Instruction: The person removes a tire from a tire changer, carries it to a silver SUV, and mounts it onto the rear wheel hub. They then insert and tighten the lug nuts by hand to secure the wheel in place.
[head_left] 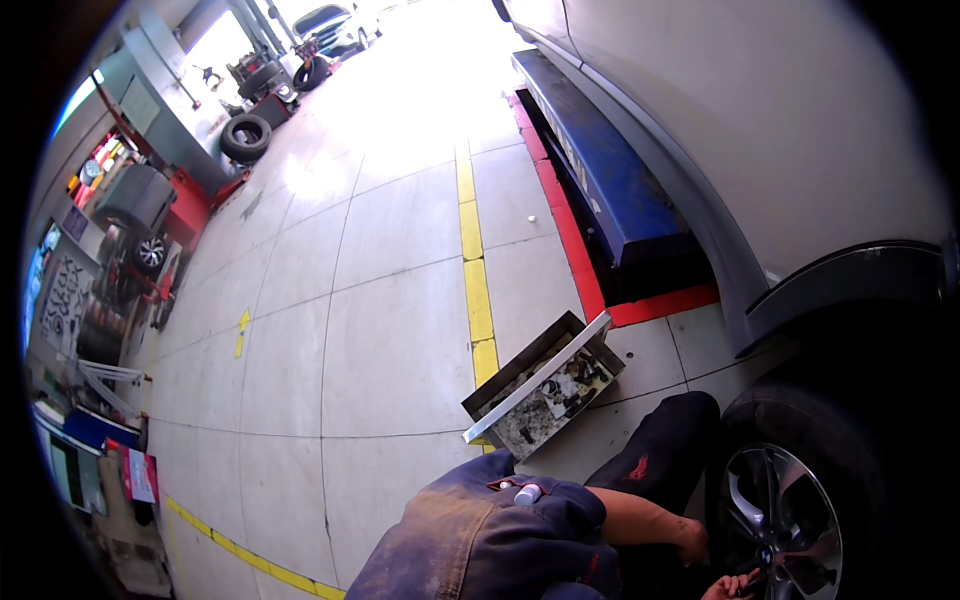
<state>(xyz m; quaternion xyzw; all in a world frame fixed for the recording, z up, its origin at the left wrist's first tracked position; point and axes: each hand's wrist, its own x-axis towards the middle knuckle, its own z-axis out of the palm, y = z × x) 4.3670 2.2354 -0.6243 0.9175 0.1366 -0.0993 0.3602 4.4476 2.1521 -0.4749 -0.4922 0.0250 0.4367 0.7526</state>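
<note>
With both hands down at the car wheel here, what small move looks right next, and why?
Probably move the right hand further onto the alloy wheel: it sits at the rim's lower edge, partly cut off, while the left hand rests beside the tyre. What it holds cannot be told.

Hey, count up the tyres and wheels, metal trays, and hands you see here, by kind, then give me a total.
Wheels and tyres: 4, namely the car wheel, a loose tyre, a tyre beside the far machines and a small wheel
Metal trays: 1
Hands: 2, left hand and right hand
Total: 7
</note>
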